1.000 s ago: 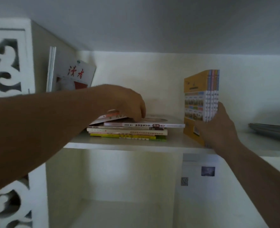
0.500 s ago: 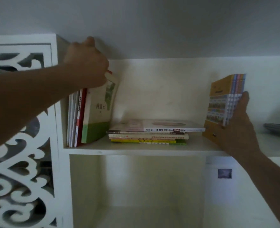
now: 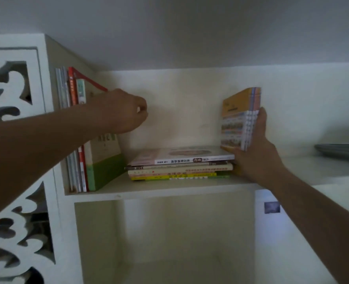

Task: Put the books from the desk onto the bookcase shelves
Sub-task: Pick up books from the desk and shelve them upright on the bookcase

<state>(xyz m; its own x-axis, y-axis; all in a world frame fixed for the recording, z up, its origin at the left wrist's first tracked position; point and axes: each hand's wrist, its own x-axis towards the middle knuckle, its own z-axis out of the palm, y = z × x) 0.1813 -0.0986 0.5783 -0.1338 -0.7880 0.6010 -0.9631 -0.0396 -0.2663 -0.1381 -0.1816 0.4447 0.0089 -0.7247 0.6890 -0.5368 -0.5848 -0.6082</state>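
1. I see R hand [image 3: 257, 160] gripping upright yellow-covered paperback bundle [image 3: 240, 119] on white bookcase shelf [image 3: 169, 191], touching flat book stack [image 3: 179, 163].
2. L hand [image 3: 126, 111] fingers curled, empty, beside leaning green-cream book [image 3: 106, 162].
3. Spine text too blurry.

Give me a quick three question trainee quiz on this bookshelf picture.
1. True or false: the right hand holds the upright yellow books.
2. Where does the flat stack of books lie? A: lower compartment, B: upper shelf, C: floor.
3. Fill in: the left hand is in front of the books standing at the shelf's ___ end.

Key: 1 true; 2 B; 3 left.
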